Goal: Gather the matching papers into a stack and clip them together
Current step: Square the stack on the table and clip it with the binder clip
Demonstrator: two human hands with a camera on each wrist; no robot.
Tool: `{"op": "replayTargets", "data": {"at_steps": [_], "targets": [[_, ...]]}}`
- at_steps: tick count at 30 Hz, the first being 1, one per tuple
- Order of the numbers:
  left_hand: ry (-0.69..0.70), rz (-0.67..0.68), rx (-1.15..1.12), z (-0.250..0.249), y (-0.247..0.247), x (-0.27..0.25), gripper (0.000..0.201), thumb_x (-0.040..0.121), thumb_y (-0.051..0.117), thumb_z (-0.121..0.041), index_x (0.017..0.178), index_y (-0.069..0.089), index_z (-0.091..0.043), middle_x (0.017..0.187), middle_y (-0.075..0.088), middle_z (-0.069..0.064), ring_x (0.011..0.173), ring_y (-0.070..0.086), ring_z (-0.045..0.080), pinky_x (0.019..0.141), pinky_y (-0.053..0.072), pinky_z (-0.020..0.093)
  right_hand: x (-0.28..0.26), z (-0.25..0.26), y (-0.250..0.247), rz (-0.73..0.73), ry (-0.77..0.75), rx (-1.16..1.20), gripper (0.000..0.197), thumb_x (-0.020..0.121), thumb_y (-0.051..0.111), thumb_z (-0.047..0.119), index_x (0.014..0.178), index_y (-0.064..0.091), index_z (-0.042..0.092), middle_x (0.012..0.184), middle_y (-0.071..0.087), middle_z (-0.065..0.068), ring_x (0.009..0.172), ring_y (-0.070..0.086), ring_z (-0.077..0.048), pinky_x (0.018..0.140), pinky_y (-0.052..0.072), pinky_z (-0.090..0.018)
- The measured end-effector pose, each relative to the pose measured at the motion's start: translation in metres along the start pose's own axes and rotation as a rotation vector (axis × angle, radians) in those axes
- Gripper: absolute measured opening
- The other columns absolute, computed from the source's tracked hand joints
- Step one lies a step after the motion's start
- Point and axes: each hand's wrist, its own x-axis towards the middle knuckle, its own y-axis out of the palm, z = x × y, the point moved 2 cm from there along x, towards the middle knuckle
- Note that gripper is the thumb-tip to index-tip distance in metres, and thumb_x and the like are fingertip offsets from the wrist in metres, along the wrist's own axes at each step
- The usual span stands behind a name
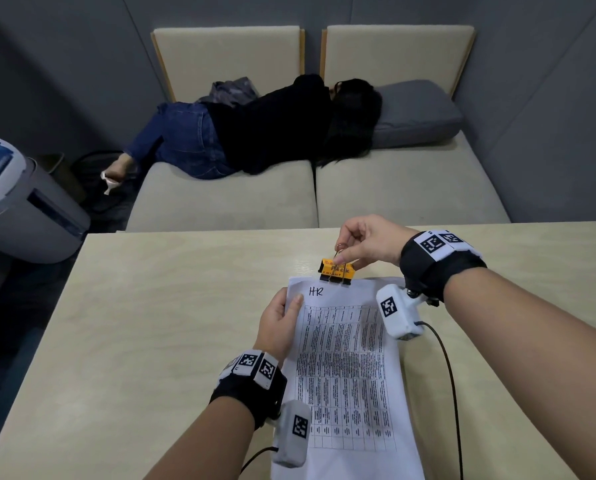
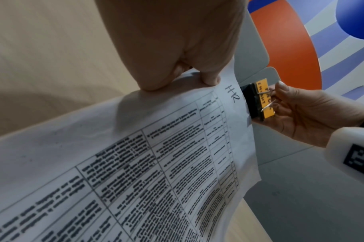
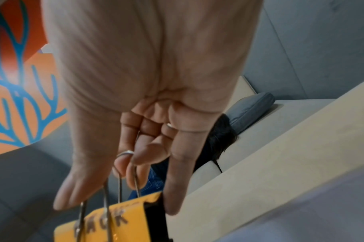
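papers (image 1: pixel 345 358) are being pinched steady by the left hand (image 1: pixel 280 323) while the binder clip (image 1: pixel 336 270), handles squeezed in the right hand (image 1: pixel 366 242), is being seated at their far edge.

Person lying on beige sofa (image 1: pixel 393 199), grey cushion (image 1: pixel 418 112), perhaps a bin (image 1: pixel 23 202)

L hand (image 1: pixel 280 323): thumb lay flat on top, fingers curled under, pinched what it held; forearm reached fwd from lower centre.
R hand (image 1: pixel 366 242): raised, thumb + fingers squeezed together in a pinch; wrist bent down, forearm came from right.
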Motion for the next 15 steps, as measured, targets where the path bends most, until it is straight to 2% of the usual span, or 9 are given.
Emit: {"op": "replayTargets", "data": {"at_steps": [2, 4, 8, 10, 15], "targets": [[-0.005, -0.004, -0.008, 0.001, -0.002, 0.0, 0.017, 0.098, 0.051, -0.02, 0.101, 0.066, -0.026, 0.096, 0.073, 0.008, 0.09, 0.069, 0.027, 0.077, 0.058, 0.043, 0.0, -0.001, 0.001, -0.018, -0.008, 0.006, 0.023, 0.072, 0.08, 0.003, 0.078, 0.059, 0.009, 0.07, 0.059, -0.001, 0.066, 0.06, -0.013, 0.066, 0.058, -0.025], [0.002, -0.005, -0.016, 0.001, -0.001, -0.001, 0.018, 0.098, 0.051, -0.018, 0.1, 0.066, -0.027, 0.096, 0.073, 0.008, 0.089, 0.069, 0.026, 0.077, 0.058, 0.042, 0.002, 0.0, 0.004, -0.021, -0.024, 0.013, 0.023, 0.071, 0.081, 0.004, 0.08, 0.061, 0.008, 0.073, 0.059, -0.004, 0.069, 0.059, -0.015, 0.07, 0.058, -0.029], [0.019, -0.013, -0.013, 0.0, 0.001, 0.0, 0.018, 0.098, 0.051, -0.018, 0.099, 0.067, -0.027, 0.098, 0.072, 0.012, 0.091, 0.067, 0.028, 0.084, 0.055, 0.05, 0.006, 0.006, 0.014, -0.017, -0.074, -0.003, 0.023, 0.069, 0.083, 0.007, 0.076, 0.061, 0.012, 0.082, 0.061, -0.015, 0.076, 0.06, -0.023, 0.079, 0.057, -0.04], [0.027, -0.023, -0.006, 0.0, 0.002, 0.002, 0.017, 0.097, 0.052, -0.019, 0.097, 0.067, -0.027, 0.097, 0.071, 0.011, 0.09, 0.067, 0.026, 0.086, 0.053, 0.053, 0.006, 0.008, 0.019, -0.03, -0.102, -0.028, 0.023, 0.069, 0.083, 0.006, 0.075, 0.061, 0.013, 0.084, 0.062, -0.017, 0.076, 0.059, -0.024, 0.079, 0.056, -0.041], [0.035, -0.012, -0.002, -0.002, 0.004, 0.001, 0.017, 0.098, 0.051, -0.019, 0.097, 0.067, -0.026, 0.097, 0.071, 0.012, 0.089, 0.066, 0.027, 0.086, 0.053, 0.055, 0.005, 0.001, 0.022, -0.048, -0.134, -0.102, 0.025, 0.068, 0.084, 0.007, 0.074, 0.06, 0.012, 0.083, 0.064, -0.014, 0.064, 0.056, -0.01, 0.06, 0.05, -0.015]]}}
